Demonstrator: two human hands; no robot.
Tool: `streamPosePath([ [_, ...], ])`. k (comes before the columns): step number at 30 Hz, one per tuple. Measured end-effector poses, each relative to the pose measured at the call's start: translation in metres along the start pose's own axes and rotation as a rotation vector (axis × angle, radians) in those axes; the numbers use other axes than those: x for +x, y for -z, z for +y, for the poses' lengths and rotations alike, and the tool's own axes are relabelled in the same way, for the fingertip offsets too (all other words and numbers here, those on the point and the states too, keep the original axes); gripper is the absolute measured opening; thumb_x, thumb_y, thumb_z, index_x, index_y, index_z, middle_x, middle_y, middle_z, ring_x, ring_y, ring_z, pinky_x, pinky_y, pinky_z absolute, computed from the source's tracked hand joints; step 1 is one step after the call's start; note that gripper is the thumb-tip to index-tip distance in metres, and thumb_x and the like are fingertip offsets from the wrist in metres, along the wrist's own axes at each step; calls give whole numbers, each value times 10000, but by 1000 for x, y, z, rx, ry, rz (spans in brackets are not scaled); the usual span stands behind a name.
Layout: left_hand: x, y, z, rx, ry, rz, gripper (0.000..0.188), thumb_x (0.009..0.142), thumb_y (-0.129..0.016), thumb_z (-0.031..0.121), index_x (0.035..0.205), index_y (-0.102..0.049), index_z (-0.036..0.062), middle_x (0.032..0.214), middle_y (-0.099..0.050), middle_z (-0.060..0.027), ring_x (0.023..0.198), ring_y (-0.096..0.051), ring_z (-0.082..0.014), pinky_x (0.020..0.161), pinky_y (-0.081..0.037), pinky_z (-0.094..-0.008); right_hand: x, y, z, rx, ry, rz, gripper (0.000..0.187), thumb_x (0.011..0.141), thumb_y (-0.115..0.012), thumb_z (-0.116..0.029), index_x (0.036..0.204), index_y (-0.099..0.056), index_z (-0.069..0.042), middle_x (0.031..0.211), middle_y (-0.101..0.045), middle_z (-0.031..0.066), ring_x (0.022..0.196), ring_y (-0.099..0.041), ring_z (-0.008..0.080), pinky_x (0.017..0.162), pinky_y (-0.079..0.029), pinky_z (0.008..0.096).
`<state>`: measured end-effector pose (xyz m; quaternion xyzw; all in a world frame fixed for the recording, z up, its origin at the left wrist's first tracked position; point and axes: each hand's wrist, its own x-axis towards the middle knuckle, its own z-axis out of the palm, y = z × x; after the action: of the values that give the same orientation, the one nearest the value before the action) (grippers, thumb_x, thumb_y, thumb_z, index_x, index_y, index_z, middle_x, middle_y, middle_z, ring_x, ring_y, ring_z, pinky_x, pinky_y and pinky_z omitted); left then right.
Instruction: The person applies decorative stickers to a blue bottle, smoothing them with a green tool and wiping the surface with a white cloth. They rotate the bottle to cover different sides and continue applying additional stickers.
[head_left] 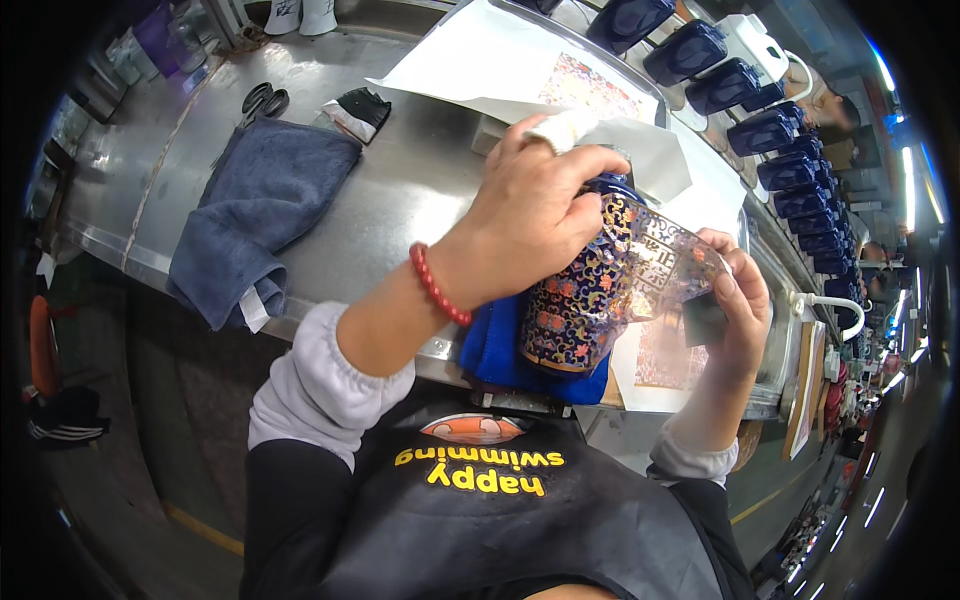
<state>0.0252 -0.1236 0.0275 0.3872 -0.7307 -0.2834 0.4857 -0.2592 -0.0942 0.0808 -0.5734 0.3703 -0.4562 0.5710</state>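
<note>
A dark blue ceramic vase (575, 315) with red and gold flower patterns lies tilted against a bright blue cloth (490, 350) at the near edge of the metal workbench (400, 200). My left hand (530, 215), with a red bead bracelet on its wrist, grips the vase's upper part from above. My right hand (740, 305) holds the free end of a thin clear patterned decal sheet (665, 260) that wraps part of the vase, together with a small dark square pad (705, 320).
A grey-blue towel (255, 215) hangs over the bench's near left edge. Black scissors (262, 100) and a black glove (360, 108) lie behind it. White paper sheets (480, 60) and a printed decal sheet (590, 90) cover the far side. Several dark blue vases (720, 85) line the right.
</note>
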Motion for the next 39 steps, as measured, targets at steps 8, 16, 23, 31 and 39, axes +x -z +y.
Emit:
streamPosePath([
  [8,33,3,3,70,-150,-216,150,854,-558,118,938,-666,55,826,-673,-85,995,-589,-277,1098,-349,-417,8,-13,-15,-190,138,-147,133,995,-606,-111,925,-569,-5,1325,-552,244,1321,-525,336,1114,-394,438],
  [16,39,14,-1,219,-140,-227,140,898,-582,183,944,-648,69,849,-666,-92,992,-539,-300,1017,-398,-420,6,-2,-5,-125,14,22,113,1024,-571,-91,927,-576,-34,1333,-577,192,1259,-568,236,1030,-467,349],
  [23,42,21,-9,120,-135,-279,188,904,-556,182,1004,-672,73,917,-695,-86,1005,-525,-287,1029,-391,-406,7,3,3,-71,-25,39,134,1040,-571,-111,928,-580,-38,1340,-575,176,1161,-589,172,970,-492,303],
  [31,47,18,-5,159,-116,-402,177,907,-571,210,948,-663,64,853,-691,-87,1055,-508,-276,1037,-391,-398,6,-1,4,-107,77,22,146,1045,-564,-109,923,-586,-30,1336,-573,185,1178,-590,190,982,-489,313],
  [39,51,23,-6,277,-154,-367,299,944,-624,339,846,-638,57,831,-653,-129,1060,-514,-325,982,-420,-444,5,1,4,-63,-20,56,176,1058,-545,-124,919,-584,-22,1321,-578,170,1102,-596,141,966,-484,296],
])
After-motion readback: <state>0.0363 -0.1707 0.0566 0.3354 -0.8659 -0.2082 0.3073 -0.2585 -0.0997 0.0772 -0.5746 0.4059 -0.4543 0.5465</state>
